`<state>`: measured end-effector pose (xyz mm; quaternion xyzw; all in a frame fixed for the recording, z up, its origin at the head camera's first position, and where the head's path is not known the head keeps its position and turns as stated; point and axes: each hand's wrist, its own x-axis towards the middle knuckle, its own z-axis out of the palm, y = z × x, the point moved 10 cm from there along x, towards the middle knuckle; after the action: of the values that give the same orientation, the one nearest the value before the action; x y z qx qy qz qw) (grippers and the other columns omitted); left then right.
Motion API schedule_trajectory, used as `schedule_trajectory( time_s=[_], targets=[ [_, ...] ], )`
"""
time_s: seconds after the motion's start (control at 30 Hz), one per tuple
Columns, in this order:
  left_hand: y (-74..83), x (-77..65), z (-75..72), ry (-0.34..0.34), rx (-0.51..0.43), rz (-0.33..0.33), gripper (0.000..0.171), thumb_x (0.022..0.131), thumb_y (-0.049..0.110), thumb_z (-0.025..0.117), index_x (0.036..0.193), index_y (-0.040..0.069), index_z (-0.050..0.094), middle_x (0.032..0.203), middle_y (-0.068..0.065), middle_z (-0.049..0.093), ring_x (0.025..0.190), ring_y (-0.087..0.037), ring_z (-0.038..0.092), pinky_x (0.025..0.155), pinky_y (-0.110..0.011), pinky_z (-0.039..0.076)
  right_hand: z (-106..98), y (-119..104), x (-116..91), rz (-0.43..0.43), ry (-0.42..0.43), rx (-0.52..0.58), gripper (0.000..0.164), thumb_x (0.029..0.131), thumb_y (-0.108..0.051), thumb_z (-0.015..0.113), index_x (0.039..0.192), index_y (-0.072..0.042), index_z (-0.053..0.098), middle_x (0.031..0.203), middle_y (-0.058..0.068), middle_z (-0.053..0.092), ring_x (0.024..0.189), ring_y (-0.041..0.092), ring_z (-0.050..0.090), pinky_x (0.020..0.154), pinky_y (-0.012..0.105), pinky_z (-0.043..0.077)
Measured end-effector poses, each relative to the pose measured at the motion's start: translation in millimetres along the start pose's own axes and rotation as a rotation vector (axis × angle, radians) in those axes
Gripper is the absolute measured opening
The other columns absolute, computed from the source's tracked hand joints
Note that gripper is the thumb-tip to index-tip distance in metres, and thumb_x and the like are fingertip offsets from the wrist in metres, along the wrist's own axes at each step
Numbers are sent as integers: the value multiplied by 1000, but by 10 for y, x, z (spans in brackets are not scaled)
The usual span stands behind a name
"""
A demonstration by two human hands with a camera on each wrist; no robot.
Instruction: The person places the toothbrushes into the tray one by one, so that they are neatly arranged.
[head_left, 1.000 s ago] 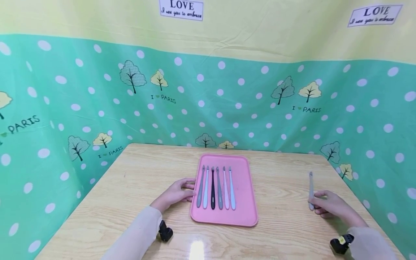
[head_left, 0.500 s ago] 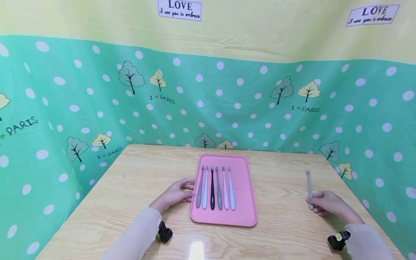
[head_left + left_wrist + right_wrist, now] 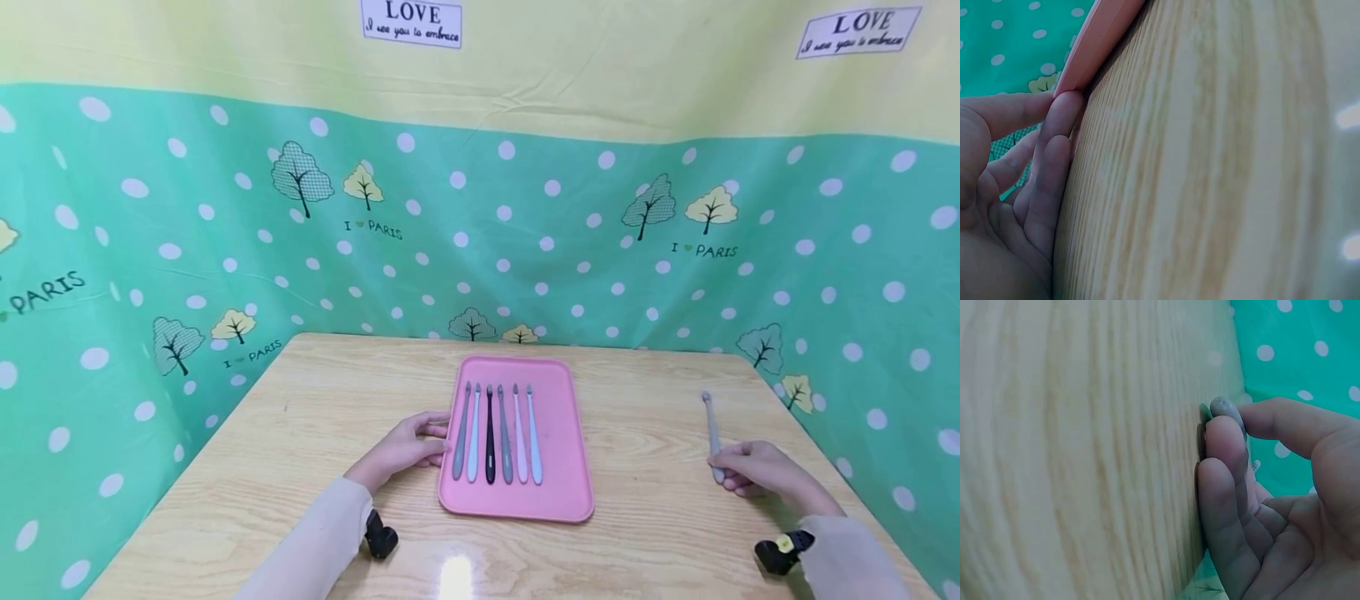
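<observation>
My left hand [image 3: 405,443] pinches the left rim of a pink tray [image 3: 561,433]. In the left wrist view the thumb and a fingertip meet at the tray's edge [image 3: 1099,47], close to the tabletop. Several slim cuticle trimmers lie side by side in the tray, tips away from me: grey, pale blue, a black trimmer [image 3: 491,442], pink. At the right, my right hand [image 3: 767,473] pinches a grey cuticle trimmer [image 3: 711,421] near its handle end, its tip pointing away. In the right wrist view the rounded handle end [image 3: 1225,407] shows between thumb and fingers, close to the table.
The wooden table [image 3: 645,417] runs back to a green and yellow curtain [image 3: 525,225] with dots and trees, which also hangs at both sides. Black wrist cameras [image 3: 381,535] sit at both cuffs. The right part of the tray is bare pink.
My right hand has moved slightly left with the grey cuticle trimmer, whose tip has swung to the left. The left hand stays at the tray's rim.
</observation>
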<state>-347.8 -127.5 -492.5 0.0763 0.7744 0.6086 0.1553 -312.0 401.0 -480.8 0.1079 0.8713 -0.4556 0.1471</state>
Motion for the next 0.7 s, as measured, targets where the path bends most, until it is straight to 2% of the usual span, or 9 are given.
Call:
schedule_trajectory(
  time_s=[0.17, 0.37, 0.53, 0.7],
  targets=[
    [0, -2, -5, -1, 1, -3, 60, 93, 10, 69, 148, 2, 45, 119, -17, 59, 80, -22, 69, 73, -35, 60, 7, -1, 3, 18, -3, -7, 41, 97, -24, 65, 113, 13, 59, 79, 4, 64, 70, 14, 62, 63, 27, 57],
    [-8, 8, -11, 1, -8, -7, 61, 93, 10, 70, 148, 3, 46, 119, -16, 59, 81, -22, 69, 74, -35, 60, 65, -59, 7, -3, -30, 15, 45, 97, -24, 65, 118, 14, 56, 78, 5, 64, 69, 14, 62, 63, 28, 58],
    [-19, 16, -10, -2, -2, 0, 61, 93, 11, 70, 148, 2, 45, 118, -16, 60, 80, -21, 69, 73, -35, 60, 135, -179, 9, -42, -50, 19, 52, 99, -26, 64, 123, 17, 49, 82, 7, 64, 71, 16, 62, 65, 29, 58],
    [-28, 21, -14, 4, -2, -3, 61, 93, 11, 70, 148, 3, 46, 118, -15, 60, 79, -21, 69, 73, -35, 59, 192, -325, -16, -83, -57, 12, 50, 99, -23, 64, 123, 17, 47, 83, 8, 63, 73, 16, 60, 64, 28, 57]
  ],
)
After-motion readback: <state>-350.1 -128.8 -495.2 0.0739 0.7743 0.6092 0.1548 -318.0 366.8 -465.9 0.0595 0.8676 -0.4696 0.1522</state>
